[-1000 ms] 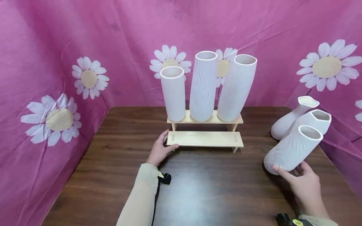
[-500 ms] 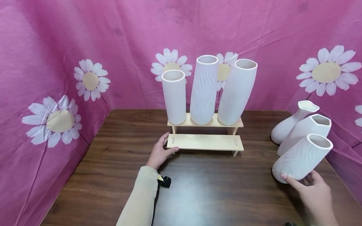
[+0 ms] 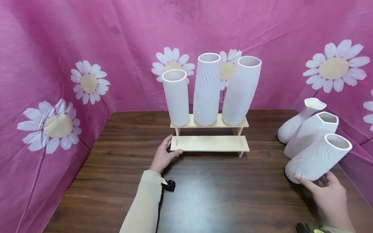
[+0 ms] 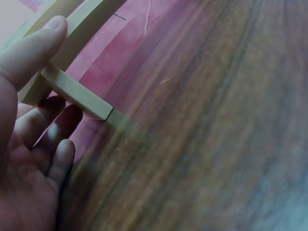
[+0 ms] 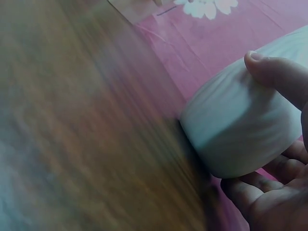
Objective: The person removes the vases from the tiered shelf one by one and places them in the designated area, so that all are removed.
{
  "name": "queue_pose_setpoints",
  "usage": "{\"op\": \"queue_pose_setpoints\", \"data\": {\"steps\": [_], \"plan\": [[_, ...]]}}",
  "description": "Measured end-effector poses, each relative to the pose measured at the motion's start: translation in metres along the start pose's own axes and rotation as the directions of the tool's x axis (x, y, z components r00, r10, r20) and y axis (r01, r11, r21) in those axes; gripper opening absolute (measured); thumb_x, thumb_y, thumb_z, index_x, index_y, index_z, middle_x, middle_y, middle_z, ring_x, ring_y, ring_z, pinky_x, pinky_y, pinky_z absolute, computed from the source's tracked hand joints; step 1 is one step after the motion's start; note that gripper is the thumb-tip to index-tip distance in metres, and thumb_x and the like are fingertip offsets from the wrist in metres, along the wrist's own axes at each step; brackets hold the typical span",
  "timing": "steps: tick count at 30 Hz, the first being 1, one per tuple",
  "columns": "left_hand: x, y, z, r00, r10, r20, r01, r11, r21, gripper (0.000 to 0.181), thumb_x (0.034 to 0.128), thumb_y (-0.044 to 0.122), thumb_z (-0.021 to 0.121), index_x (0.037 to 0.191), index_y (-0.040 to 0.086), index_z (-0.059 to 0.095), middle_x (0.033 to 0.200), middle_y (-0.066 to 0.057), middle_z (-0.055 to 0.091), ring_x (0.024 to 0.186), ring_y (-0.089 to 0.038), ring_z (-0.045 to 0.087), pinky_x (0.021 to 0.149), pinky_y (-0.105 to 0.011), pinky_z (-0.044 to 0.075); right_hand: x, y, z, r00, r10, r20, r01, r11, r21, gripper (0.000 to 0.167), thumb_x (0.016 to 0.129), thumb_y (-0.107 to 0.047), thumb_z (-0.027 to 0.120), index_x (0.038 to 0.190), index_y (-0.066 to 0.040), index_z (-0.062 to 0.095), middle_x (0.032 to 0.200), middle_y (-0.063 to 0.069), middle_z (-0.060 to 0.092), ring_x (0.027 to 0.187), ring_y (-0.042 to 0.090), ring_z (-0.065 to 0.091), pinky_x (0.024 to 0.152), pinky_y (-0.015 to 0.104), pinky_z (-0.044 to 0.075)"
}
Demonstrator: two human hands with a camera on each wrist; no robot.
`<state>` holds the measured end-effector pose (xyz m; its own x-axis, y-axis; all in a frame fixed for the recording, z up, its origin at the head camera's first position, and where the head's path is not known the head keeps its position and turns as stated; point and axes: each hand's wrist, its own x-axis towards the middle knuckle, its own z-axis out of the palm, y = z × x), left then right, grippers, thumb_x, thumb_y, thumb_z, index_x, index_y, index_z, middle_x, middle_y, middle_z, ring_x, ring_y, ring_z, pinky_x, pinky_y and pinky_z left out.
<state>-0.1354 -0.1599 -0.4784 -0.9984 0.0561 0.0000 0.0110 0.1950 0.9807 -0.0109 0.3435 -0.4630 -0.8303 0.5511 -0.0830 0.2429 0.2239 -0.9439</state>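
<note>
My right hand (image 3: 332, 195) holds a white vase (image 3: 317, 158) with wavy relief low on its body, thumb on the near side and fingers round the other. In the right wrist view the base of this vase (image 5: 240, 130) is close to the table; I cannot tell whether it touches. My left hand (image 3: 163, 157) grips the left end of a two-step wooden stand (image 3: 209, 143), thumb over the lower board and fingers behind. On the upper board stand a ribbed vase (image 3: 176, 100), a wavy vase (image 3: 207, 90) and a smooth vase (image 3: 242, 92), all white.
Beside the held vase stand an angular white vase (image 3: 313, 132) and a narrow-necked one (image 3: 297, 124), near the right edge of the brown table (image 3: 131, 136). A pink flowered cloth (image 3: 131, 48) hangs round the back and sides.
My right hand has shifted right with the wavy vase, closer to the table's right edge. The left hand keeps its grip on the stand. The head view bobs slightly.
</note>
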Motion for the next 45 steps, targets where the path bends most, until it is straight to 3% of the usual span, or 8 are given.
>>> {"op": "queue_pose_setpoints", "data": {"steps": [5,10,21,28,37,40,45], "plan": [[0.001,0.0,0.0,1.0,0.008,0.016,-0.008,1.0,0.005,0.09,0.0813,0.011,0.085,0.155,0.004,0.034,0.145,-0.013,0.055,0.124,-0.023,0.056,0.104,-0.036,0.044,0.002,0.004,-0.007,1.0,0.026,-0.006,-0.026,1.0,-0.002,0.063,0.078,-0.013,0.088,0.132,-0.028,0.059,0.101,-0.031,0.063,0.093,-0.017,0.056,0.072,0.002,0.042],[0.004,0.0,-0.002,1.0,0.007,-0.001,-0.007,1.0,0.003,0.091,0.0803,0.013,0.086,0.155,0.003,0.034,0.145,-0.013,0.056,0.125,-0.021,0.055,0.106,-0.036,0.041,0.008,0.008,-0.007,1.0,-0.029,0.01,0.029,1.0,-0.013,0.06,0.08,-0.011,0.086,0.13,-0.028,0.058,0.103,-0.03,0.062,0.094,-0.016,0.056,0.074,0.002,0.042],[0.005,0.0,0.0,1.0,-0.01,0.005,0.01,1.0,-0.012,0.092,0.0798,0.013,0.086,0.155,0.004,0.034,0.143,-0.01,0.057,0.124,-0.021,0.056,0.108,-0.04,0.039,0.014,0.011,-0.008,0.999,-0.049,0.011,0.047,0.988,0.146,0.061,0.079,-0.003,0.084,0.131,-0.024,0.06,0.105,-0.025,0.065,0.097,-0.013,0.058,0.076,0.002,0.043],[0.003,0.0,0.001,1.0,0.013,0.009,-0.013,1.0,-0.017,0.09,0.081,0.009,0.085,0.155,0.003,0.034,0.144,-0.012,0.056,0.123,-0.022,0.056,0.105,-0.034,0.042,0.015,0.015,-0.008,0.999,-0.044,-0.011,0.045,0.992,0.121,0.066,0.08,-0.004,0.084,0.137,-0.022,0.058,0.108,-0.024,0.064,0.1,-0.013,0.057,0.076,0.002,0.042],[0.003,0.0,0.001,1.0,-0.011,0.023,0.011,1.0,-0.022,0.09,0.0829,0.006,0.082,0.156,0.001,0.03,0.149,-0.015,0.05,0.126,-0.024,0.053,0.101,-0.029,0.044,0.017,0.015,-0.008,0.999,-0.012,-0.042,0.015,0.997,0.081,0.069,0.082,-0.007,0.084,0.141,-0.023,0.054,0.115,-0.023,0.061,0.11,-0.01,0.054,0.077,0.001,0.042],[0.002,0.004,0.0,0.999,-0.032,0.033,0.032,0.999,-0.023,0.091,0.0831,0.005,0.082,0.156,-0.001,0.027,0.15,-0.017,0.049,0.127,-0.024,0.052,0.099,-0.027,0.044,0.017,0.015,-0.007,0.999,-0.011,-0.037,0.016,0.99,0.14,0.068,0.082,-0.004,0.083,0.141,-0.022,0.054,0.115,-0.022,0.061,0.113,-0.009,0.054,0.078,0.001,0.042],[-0.009,0.026,-0.002,0.999,-0.028,0.04,0.029,1.0,-0.012,0.088,0.0836,0.004,0.081,0.154,-0.005,0.029,0.148,-0.02,0.05,0.127,-0.025,0.053,0.1,-0.028,0.044,0.018,0.016,-0.004,0.999,-0.034,-0.016,0.037,0.966,0.255,0.064,0.081,0.003,0.081,0.136,-0.02,0.058,0.11,-0.02,0.065,0.106,-0.008,0.057,0.077,0.002,0.044]]}}
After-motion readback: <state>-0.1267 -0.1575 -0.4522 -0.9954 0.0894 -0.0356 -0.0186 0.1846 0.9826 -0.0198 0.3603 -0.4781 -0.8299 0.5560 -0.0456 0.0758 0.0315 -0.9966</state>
